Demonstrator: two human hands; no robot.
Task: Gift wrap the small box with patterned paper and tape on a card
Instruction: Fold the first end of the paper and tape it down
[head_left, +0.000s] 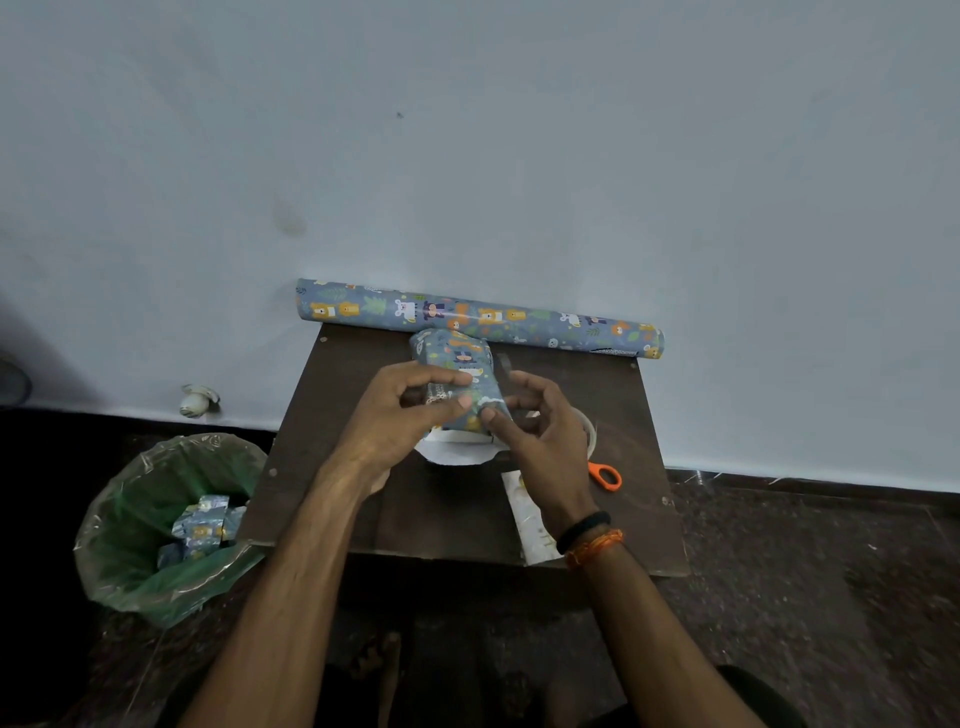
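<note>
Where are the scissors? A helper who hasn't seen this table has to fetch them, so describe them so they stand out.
Start at the dark brown table against the pale wall. Go to its right side, just beyond the right hand. The scissors lie flat there, near the tape roll; only their bright orange handle loops show, the sole orange tool among the blue patterned paper.

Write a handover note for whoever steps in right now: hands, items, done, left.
Left hand grips the box, held over the table. Right hand pinches the paper at the box's near end.
Roll lies at the wall; scissors and tape sit right of the box; a white strip lies at the front edge.
Done: box mostly covered in paper.
Left: finish and tape the near end, then tape on the card, which I cannot identify for certain.
</note>
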